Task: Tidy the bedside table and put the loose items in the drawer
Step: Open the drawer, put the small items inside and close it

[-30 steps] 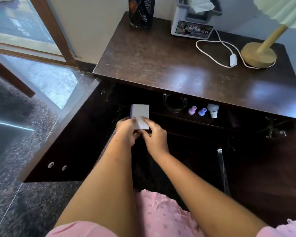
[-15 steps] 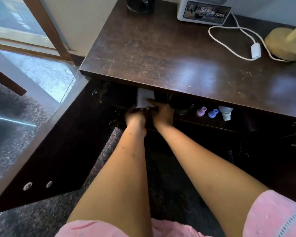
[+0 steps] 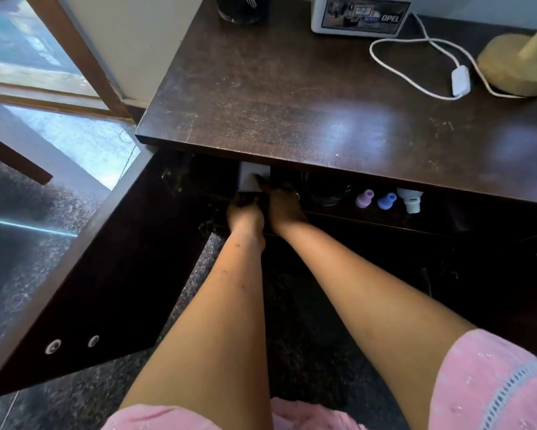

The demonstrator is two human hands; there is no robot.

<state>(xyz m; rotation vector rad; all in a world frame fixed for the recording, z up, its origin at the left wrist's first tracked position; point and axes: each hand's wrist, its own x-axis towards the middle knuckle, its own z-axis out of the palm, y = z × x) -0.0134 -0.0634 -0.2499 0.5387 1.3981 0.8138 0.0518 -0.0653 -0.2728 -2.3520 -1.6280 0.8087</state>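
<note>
Head view: white box (image 3: 252,177) in compartment (image 3: 465,212)

Dark speckled stone floor (image 3: 22,290); cream wall (image 3: 143,41); wood-framed window (image 3: 19,48) at left, daylight glare below.

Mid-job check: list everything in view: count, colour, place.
white box: one, white, under tabletop edge
pink cap: one, pink, under tabletop
blue cap: one, blue, beside pink cap
white nozzle: one, white, beside blue cap
lamp base: one, tan, tabletop far right
switch cable: one, white, beside lamp base
labelled box: one, white, tabletop back
dark container: one, black, tabletop back left
door: one, dark brown, open left
left hand: one, grips white box
right hand: one, touches white box
</note>
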